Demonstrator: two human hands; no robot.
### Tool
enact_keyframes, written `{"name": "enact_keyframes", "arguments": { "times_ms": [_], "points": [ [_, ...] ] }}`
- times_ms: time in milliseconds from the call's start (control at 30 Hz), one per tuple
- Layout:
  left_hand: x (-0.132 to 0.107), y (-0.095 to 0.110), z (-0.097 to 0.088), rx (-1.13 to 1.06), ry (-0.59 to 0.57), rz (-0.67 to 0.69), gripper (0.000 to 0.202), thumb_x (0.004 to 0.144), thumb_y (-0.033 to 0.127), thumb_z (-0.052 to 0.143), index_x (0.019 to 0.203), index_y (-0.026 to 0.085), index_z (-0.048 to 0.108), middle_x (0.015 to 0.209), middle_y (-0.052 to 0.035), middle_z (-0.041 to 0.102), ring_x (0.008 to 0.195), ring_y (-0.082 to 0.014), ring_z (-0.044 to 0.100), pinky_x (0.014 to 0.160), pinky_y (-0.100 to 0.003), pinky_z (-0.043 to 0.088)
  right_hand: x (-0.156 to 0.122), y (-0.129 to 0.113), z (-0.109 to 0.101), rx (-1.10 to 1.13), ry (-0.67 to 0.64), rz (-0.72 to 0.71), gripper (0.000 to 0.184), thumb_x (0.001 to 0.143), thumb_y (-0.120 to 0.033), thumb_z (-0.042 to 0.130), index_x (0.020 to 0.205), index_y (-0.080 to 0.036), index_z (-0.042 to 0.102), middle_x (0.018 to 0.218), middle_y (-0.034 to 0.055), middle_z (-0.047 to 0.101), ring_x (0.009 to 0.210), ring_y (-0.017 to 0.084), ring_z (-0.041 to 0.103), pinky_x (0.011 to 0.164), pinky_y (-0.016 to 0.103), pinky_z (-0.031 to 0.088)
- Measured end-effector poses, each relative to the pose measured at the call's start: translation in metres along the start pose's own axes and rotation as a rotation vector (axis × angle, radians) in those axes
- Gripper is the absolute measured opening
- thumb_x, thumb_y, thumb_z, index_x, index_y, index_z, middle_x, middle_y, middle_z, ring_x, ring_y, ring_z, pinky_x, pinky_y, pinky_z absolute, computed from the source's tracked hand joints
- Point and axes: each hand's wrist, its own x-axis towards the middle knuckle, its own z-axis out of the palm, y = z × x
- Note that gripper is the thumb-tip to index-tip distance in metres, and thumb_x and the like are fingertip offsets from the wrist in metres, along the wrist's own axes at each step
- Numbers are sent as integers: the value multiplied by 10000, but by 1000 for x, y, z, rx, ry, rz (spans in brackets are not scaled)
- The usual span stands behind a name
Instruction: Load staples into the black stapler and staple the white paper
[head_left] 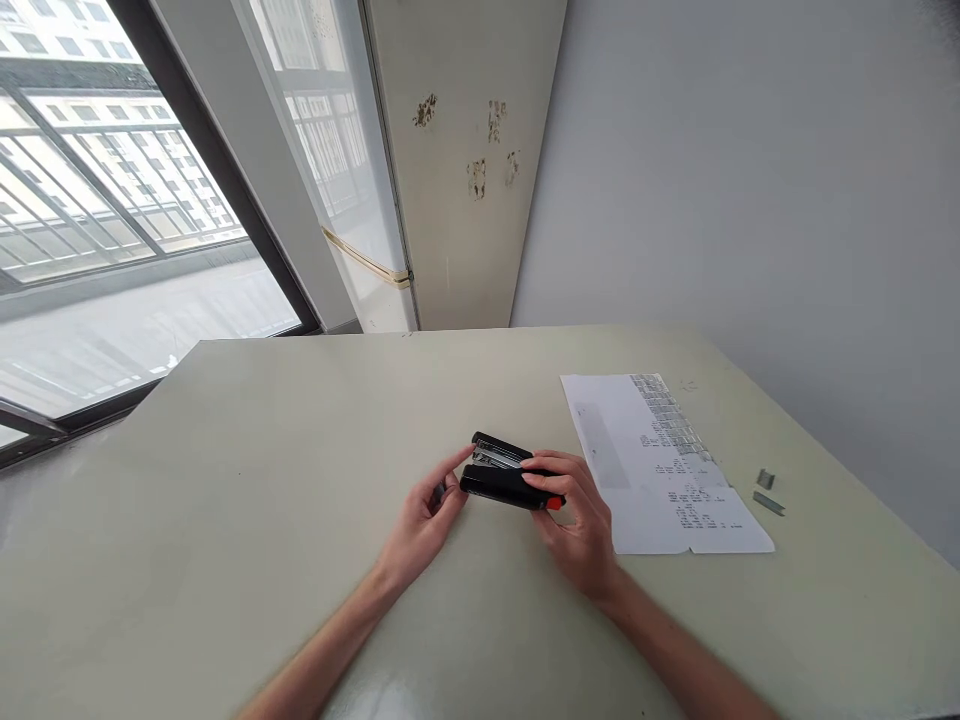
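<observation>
A black stapler (pixel 501 487) with a red piece at its rear end is held above the table, its jaws spread so that the metal inside shows. My right hand (pixel 581 520) is wrapped around the rear half, fingers over the side and thumb underneath. At the front end, my left hand (pixel 420 520) has its index finger on the tip of one jaw and its thumb by the other. Its remaining fingers are curled in, with a small dark patch among them that I cannot make out.
A printed sheet of paper (pixel 622 480) lies right of my hands on the pale table (pixel 225 520). Two small strips of staples (pixel 769 503) rest farther right. A wall (pixel 750 180) borders the right side; a window (pixel 112 180) is at the left.
</observation>
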Motion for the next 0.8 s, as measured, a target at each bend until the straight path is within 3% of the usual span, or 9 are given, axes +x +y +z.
{"name": "enact_keyframes", "arguments": {
  "times_ms": [100,200,300,433,600,800],
  "points": [
    [0,-2,0,15,-25,-4,489,868,341,818,1337,215,756,773,0,590,689,-160,452,631,-247,348,1,0,1,-3,10,-6,417,914,25,603,1196,-278,654,1169,77,737,1218,263,655,997,514,588],
    [1,-4,1,1,-15,-21,501,852,310,835,1336,219,744,725,28,533,644,-134,416,597,-241,328,1,2,0,-12,11,21,364,934,-23,622,1191,-279,652,1182,78,742,1209,260,676,999,502,593],
    [3,-6,1,-214,35,-77,486,832,269,849,1298,216,721,694,61,468,593,-101,379,570,-225,329,1,8,-1,-1,-42,80,291,968,-103,623,1201,-277,644,1224,82,744,1207,253,700,1001,477,599],
    [10,-9,-4,-622,27,-216,276,848,206,813,1095,132,714,647,91,363,532,-62,325,518,-191,331,12,19,6,-13,-61,209,208,994,-253,656,1201,-265,630,1227,92,753,1151,252,721,981,461,595],
    [18,-10,-13,-837,6,-287,141,931,212,688,1026,108,704,660,56,443,529,-66,433,531,-190,429,50,38,41,3,-110,318,257,949,-417,690,1123,-234,644,1116,103,780,1000,271,740,897,447,602],
    [24,-10,-25,-953,58,-299,263,1006,258,559,1104,67,712,913,-114,716,790,-158,698,743,-254,579,87,60,96,26,-203,336,244,896,-387,703,1071,-230,638,1058,77,782,962,258,726,911,438,577]
  ]
}}
